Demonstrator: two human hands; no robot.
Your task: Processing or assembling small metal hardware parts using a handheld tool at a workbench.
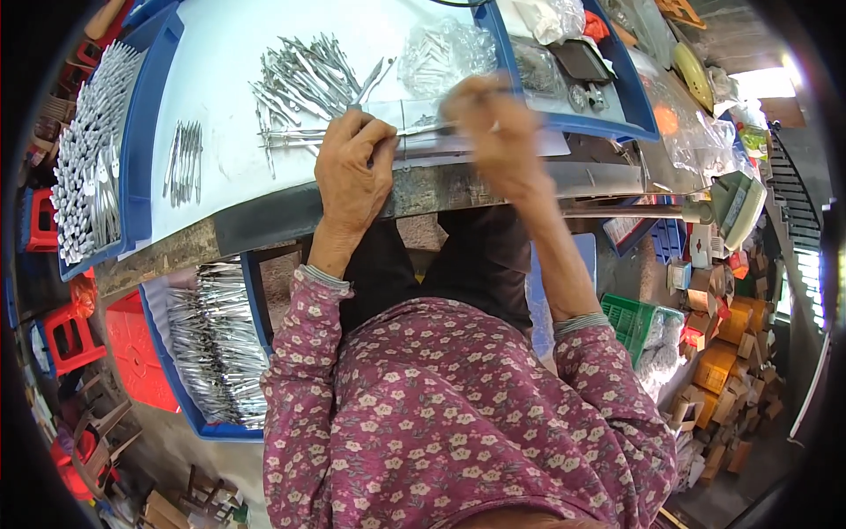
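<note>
My left hand (354, 163) is at the near edge of the white-topped table, its fingers closed around a slim silver metal piece (295, 137). That piece lies about level and sticks out to the left of the fingers. Just right of it, my right hand (502, 132) is smeared by motion over the table edge, and whatever it may hold cannot be made out. Beyond my left hand lies a loose heap of slim silver metal pieces (308, 75). A clear plastic bag (445, 57) of small pale parts sits behind my right hand.
A blue tray (137, 167) packed with slim pieces stands at the left, near a small row of metal pieces (183, 163). Another blue tray (639, 110) is at the right. Below the table are a filled blue bin (216, 432) and a green crate (630, 326).
</note>
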